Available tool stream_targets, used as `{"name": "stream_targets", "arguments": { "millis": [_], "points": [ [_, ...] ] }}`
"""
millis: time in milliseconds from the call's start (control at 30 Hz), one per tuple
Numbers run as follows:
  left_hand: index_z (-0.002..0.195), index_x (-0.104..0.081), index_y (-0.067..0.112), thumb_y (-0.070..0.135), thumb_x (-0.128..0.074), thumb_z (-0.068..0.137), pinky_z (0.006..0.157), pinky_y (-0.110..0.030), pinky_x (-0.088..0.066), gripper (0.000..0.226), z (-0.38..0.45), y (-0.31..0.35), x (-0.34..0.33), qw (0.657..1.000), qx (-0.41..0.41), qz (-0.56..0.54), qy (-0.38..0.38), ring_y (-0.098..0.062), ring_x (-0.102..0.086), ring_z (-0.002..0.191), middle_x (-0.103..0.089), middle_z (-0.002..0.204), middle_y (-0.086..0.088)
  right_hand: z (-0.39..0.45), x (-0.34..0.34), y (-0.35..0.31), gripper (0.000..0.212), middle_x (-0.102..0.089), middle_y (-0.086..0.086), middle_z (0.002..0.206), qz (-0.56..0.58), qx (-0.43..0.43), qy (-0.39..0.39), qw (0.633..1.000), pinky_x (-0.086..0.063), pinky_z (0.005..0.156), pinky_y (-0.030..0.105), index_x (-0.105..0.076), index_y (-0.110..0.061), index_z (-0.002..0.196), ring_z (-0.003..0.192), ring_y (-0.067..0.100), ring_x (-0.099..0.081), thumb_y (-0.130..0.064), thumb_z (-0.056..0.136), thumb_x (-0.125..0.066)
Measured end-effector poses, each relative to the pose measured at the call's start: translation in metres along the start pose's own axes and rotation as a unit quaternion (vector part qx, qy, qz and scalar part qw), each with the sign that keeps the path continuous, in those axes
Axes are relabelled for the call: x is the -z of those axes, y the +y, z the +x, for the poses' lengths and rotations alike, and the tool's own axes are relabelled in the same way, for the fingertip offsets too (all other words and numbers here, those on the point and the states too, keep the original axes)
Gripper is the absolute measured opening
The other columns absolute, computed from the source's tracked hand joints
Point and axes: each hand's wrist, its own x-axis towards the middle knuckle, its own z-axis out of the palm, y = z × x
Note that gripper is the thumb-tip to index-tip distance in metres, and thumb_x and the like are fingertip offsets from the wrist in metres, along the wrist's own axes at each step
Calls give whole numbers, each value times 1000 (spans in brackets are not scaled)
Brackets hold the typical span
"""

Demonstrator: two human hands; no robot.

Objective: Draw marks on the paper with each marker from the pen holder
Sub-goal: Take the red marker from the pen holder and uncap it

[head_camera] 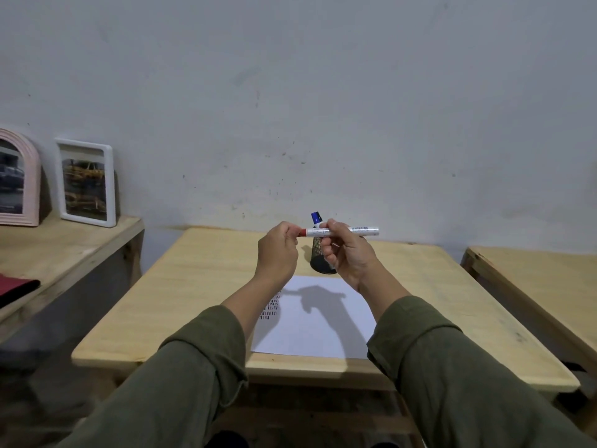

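Observation:
I hold a white marker (352,230) with a red cap level above the table. My right hand (347,252) grips its barrel. My left hand (278,250) pinches the red cap (302,232) at the marker's left end. Behind my hands stands a black mesh pen holder (318,258), partly hidden, with a blue-capped marker (316,218) sticking up out of it. A white sheet of paper (315,318) lies on the wooden table (193,286) below my hands, with rows of short dark marks (269,308) near its left edge.
A second wooden table (546,286) stands to the right. On the left, a wooden shelf (64,247) carries a white picture frame (86,182), a pink arched frame (17,179) and a dark red and black item (16,286). A grey wall lies behind.

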Motion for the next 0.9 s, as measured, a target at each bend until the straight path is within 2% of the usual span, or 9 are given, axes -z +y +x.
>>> {"name": "stream_targets", "arguments": {
  "millis": [67, 167, 300, 400, 500, 600, 667, 800, 900],
  "points": [
    [96, -64, 11, 22, -35, 97, 51, -23, -28, 31, 0, -1, 0, 1000, 6, 23, -12, -17, -46, 66, -50, 69, 6, -1, 1, 1, 17, -55, 0, 49, -14, 7, -7, 1000, -41, 39, 15, -62, -7, 85, 38, 8, -49, -19, 94, -53],
    [94, -65, 12, 26, -33, 97, 54, -27, -23, 35, -1, -1, 0, 998, 37, 42, -38, -19, -46, 68, -51, 68, 3, -1, 5, 2, 15, -53, 2, 52, -30, 9, -14, 999, -40, 40, 15, -61, -5, 90, 41, 9, -49, -18, 93, -53],
    [74, -61, 18, 32, -27, 98, 64, -29, -29, 43, -2, -2, 1, 994, 83, 36, -55, -21, -49, 72, -54, 63, 6, -2, 7, 6, 14, -52, 3, 56, -52, 5, -35, 998, -42, 44, 15, -61, -6, 93, 44, 10, -50, -18, 93, -53],
    [61, -60, 21, 40, -31, 95, 64, -31, -38, 48, -4, -5, 4, 990, 133, -28, -31, -19, -55, 68, -58, 59, 10, -1, 4, 9, 14, -53, 4, 57, -57, 6, -43, 997, -44, 46, 16, -62, -8, 89, 44, 10, -51, -18, 94, -52],
    [67, -63, 27, 47, -42, 91, 74, -33, -46, 37, -5, -13, 8, 987, 117, -105, -30, -16, -59, 71, -62, 66, 6, 0, 2, 13, 15, -53, 5, 58, -45, 8, -26, 999, -44, 45, 16, -63, -7, 89, 44, 10, -50, -16, 94, -52],
    [75, -63, 33, 35, -55, 88, 75, -33, -46, 15, -6, -18, 10, 989, 76, -121, -40, -15, -61, 78, -64, 71, 6, 3, 3, 16, 15, -53, 4, 57, -24, 7, -11, 1000, -43, 44, 15, -63, -6, 92, 43, 9, -51, -16, 93, -53],
    [77, -64, 35, 28, -54, 88, 74, -30, -46, 17, -5, -21, 9, 990, 73, -116, -31, -14, -63, 81, -66, 72, 8, 5, 3, 19, 15, -55, 3, 56, -13, 4, -10, 1000, -45, 44, 15, -64, -6, 92, 45, 9, -52, -16, 93, -53],
    [82, -65, 29, 29, -48, 91, 72, -31, -43, 19, 2, -32, 11, 978, 141, -150, 19, -14, -58, 74, -64, 72, 8, 8, 7, 24, 12, -59, 1, 58, 14, 4, -21, 1000, -49, 48, 16, -65, -5, 93, 52, 9, -57, -10, 92, -54],
    [85, -66, 23, 34, -53, 87, 68, -24, -42, 17, 8, -47, 17, 972, 186, -129, 64, -13, -61, 79, -64, 74, 9, 11, 15, 29, 10, -61, 1, 59, 19, 3, -18, 1000, -51, 50, 17, -64, -6, 94, 51, 9, -58, -9, 92, -54]
  ]
}}
